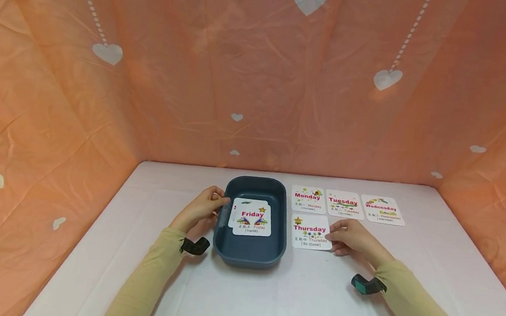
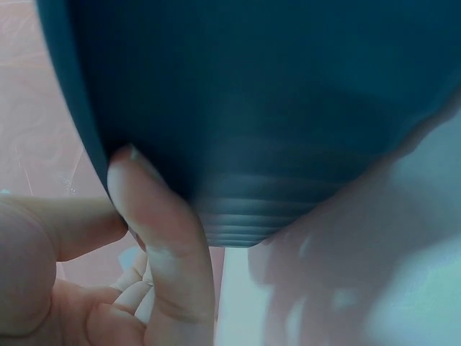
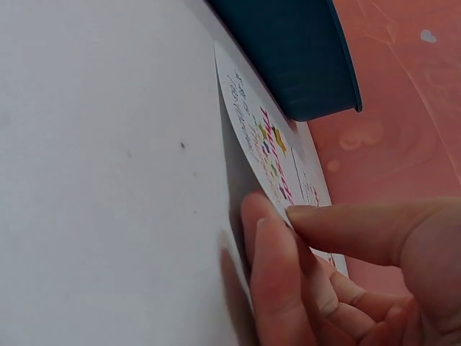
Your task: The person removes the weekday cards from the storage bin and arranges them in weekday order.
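Observation:
A dark blue rectangular tray (image 1: 248, 255) stands mid-table, and my left hand (image 1: 201, 206) pinches its left rim between thumb and fingers. Inside it lies a Friday card (image 1: 252, 219), overlapping another card (image 1: 232, 216) that is mostly covered. To the tray's right, my right hand (image 1: 354, 239) pinches the right edge of the Thursday card (image 1: 310, 232). In the right wrist view the Thursday card (image 3: 256, 133) is tilted, its near edge raised off the table with thumb above and fingers beneath.
Behind the Thursday card, a row holds the Monday card (image 1: 308, 200), the Tuesday card (image 1: 345, 204) and the Wednesday card (image 1: 383, 210). A white cloth covers the table (image 1: 312, 304). Orange sheeting with hearts (image 1: 269, 79) encloses the back and sides.

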Tool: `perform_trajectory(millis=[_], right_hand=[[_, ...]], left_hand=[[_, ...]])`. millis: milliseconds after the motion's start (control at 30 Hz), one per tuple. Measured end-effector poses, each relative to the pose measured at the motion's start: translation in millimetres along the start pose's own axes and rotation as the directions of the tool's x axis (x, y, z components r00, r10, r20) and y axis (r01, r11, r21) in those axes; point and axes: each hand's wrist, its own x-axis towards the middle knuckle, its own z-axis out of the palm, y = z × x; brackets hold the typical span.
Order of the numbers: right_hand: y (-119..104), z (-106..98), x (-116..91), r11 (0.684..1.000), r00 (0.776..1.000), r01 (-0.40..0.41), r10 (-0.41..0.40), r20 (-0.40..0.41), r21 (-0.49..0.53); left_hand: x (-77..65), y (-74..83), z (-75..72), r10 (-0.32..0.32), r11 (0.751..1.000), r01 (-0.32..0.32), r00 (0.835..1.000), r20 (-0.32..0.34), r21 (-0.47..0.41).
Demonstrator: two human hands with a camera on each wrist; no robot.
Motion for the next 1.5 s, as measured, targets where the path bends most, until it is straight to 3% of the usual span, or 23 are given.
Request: perform_trajectory(millis=[600, 1067, 1500], right_hand=[[-3.7, -0.6, 6.1, 0.998, 0.998, -0.058, 0.058, -0.007, 0.0], [-9.7, -3.9, 6.8, 0.999, 0.996, -0.042, 0.043, 0.072, -0.023], [-10.5, -7.4, 7.8, 0.997, 0.993, -0.06, 0.064, 0.095, -0.043]], left_hand=[[-0.4, 1.5, -1.1, 0.007, 1.0, -0.007, 1.0, 0.003, 0.004], [-1.4, 1.9, -0.2, -0.003, 1.0, 0.003, 1.0, -0.003, 0.006], [-0.2, 0.3, -0.4, 0.002, 1.0, -0.002, 1.0, -0.005, 0.013]])
